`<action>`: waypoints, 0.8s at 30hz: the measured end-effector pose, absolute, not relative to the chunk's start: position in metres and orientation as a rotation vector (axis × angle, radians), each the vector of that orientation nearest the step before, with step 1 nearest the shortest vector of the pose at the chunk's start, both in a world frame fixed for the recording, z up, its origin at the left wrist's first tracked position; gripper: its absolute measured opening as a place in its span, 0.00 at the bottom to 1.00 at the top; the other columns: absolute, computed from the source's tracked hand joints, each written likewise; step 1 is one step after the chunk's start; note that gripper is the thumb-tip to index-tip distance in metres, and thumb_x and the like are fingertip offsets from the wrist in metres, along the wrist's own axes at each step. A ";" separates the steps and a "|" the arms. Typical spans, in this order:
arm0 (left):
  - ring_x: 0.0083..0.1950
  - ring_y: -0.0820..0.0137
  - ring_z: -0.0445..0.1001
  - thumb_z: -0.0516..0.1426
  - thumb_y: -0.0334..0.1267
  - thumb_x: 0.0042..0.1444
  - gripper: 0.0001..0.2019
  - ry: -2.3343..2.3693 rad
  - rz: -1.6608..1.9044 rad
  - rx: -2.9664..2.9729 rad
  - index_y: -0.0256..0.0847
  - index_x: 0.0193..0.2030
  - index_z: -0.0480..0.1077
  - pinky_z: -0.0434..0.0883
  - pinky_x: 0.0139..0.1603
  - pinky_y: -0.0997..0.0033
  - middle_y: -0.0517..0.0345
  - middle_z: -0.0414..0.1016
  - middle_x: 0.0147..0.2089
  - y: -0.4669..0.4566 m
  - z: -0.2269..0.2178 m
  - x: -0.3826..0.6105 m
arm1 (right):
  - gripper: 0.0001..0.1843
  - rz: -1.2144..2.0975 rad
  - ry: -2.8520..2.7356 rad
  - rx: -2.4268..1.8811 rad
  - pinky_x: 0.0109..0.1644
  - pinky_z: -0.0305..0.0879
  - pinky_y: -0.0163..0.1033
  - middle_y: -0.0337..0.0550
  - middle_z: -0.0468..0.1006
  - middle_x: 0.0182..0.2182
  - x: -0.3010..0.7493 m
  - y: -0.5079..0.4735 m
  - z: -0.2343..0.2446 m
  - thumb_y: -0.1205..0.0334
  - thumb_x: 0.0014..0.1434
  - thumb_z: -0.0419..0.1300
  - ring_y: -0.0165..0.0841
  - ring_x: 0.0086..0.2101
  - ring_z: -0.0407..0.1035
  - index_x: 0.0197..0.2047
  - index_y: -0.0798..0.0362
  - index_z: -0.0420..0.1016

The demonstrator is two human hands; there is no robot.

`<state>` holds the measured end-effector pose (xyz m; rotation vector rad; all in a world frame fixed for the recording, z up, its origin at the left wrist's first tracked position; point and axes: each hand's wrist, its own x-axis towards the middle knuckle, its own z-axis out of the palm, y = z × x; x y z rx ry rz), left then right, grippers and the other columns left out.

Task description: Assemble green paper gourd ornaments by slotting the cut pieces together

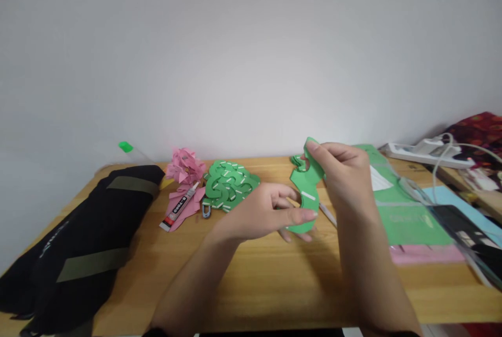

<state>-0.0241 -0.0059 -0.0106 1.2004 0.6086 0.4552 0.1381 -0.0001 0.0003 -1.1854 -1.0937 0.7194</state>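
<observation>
Both hands hold a curved green paper piece (308,190) with a small white strip on it, above the middle of the wooden table (251,274). My left hand (266,214) pinches its lower end between thumb and fingers. My right hand (345,175) grips its upper end with closed fingers. To the left lies a pile of linked green paper rings (228,184) with white strips, and beside it a heap of pink paper pieces (184,167).
A glue tube (180,206) and a small clip (206,209) lie by the pink paper. A black bag (78,243) covers the left side. Green sheets (408,211), pink sheets (427,254) and a clear sleeve lie right. A power strip (423,151) with cables sits far right.
</observation>
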 end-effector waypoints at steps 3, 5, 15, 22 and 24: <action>0.27 0.67 0.81 0.67 0.47 0.48 0.19 0.544 0.363 1.181 0.35 0.38 0.69 0.69 0.22 0.78 0.51 0.81 0.29 -0.003 -0.013 -0.027 | 0.19 0.790 -1.015 -1.175 0.16 0.51 0.31 0.36 0.69 0.14 0.145 -0.001 0.002 0.48 0.48 0.70 0.23 0.16 0.58 0.17 0.52 0.75; 0.26 0.67 0.80 0.67 0.49 0.48 0.20 0.495 0.374 1.164 0.36 0.38 0.67 0.69 0.22 0.78 0.51 0.80 0.28 -0.003 -0.015 -0.026 | 0.20 0.849 -1.023 -1.134 0.17 0.53 0.32 0.38 0.73 0.18 0.151 -0.004 0.005 0.45 0.47 0.69 0.24 0.17 0.60 0.19 0.52 0.76; 0.29 0.71 0.76 0.62 0.50 0.54 0.17 0.396 0.712 1.349 0.35 0.33 0.71 0.69 0.31 0.75 0.53 0.78 0.28 -0.018 -0.007 -0.023 | 0.12 1.163 -1.385 -0.849 0.37 0.68 0.36 0.40 0.80 0.33 0.156 -0.028 0.015 0.50 0.51 0.69 0.31 0.33 0.71 0.38 0.45 0.81; 0.38 0.69 0.72 0.66 0.42 0.47 0.11 0.901 1.090 1.775 0.39 0.34 0.73 0.67 0.42 0.69 0.58 0.77 0.33 -0.040 0.010 -0.019 | 0.09 1.003 -1.377 -0.924 0.35 0.68 0.36 0.39 0.77 0.29 0.145 -0.037 0.019 0.56 0.50 0.69 0.30 0.31 0.69 0.34 0.49 0.79; 0.37 0.69 0.72 0.65 0.40 0.48 0.09 0.918 1.088 1.767 0.38 0.32 0.73 0.67 0.43 0.69 0.59 0.77 0.33 -0.042 0.013 -0.019 | 0.09 0.992 -1.387 -0.912 0.35 0.68 0.36 0.38 0.77 0.28 0.145 -0.038 0.020 0.56 0.50 0.70 0.29 0.30 0.69 0.34 0.49 0.79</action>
